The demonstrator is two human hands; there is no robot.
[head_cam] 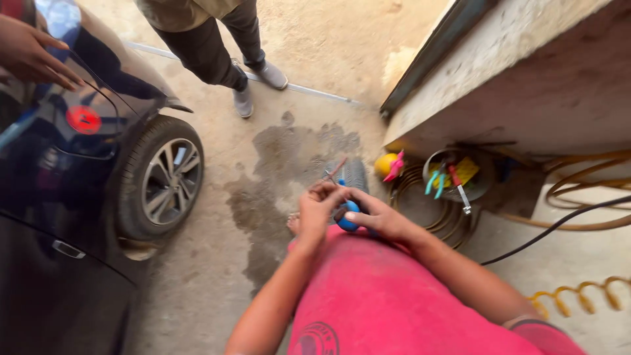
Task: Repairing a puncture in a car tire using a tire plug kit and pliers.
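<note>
The person's left hand [315,207] and right hand [378,217] are meeting just above a red-clad knee, over the concrete floor [217,276]. The right hand's fingers are wrapping closed around a small blue round-ended tool [348,215], which is sitting between the two hands. The left hand's fingers are pinching together on a thin reddish rod [334,172] that is sticking up and away from the hands. Just beyond them a small black tyre [355,175] is standing on the floor beside a dark wet stain [276,171]. To the right, coiled hoses [427,210] are lying by a round bowl of tools [460,174] under a concrete ledge. A dark car [79,197] is standing at left, and another person's legs [217,52] are showing at the top
</note>
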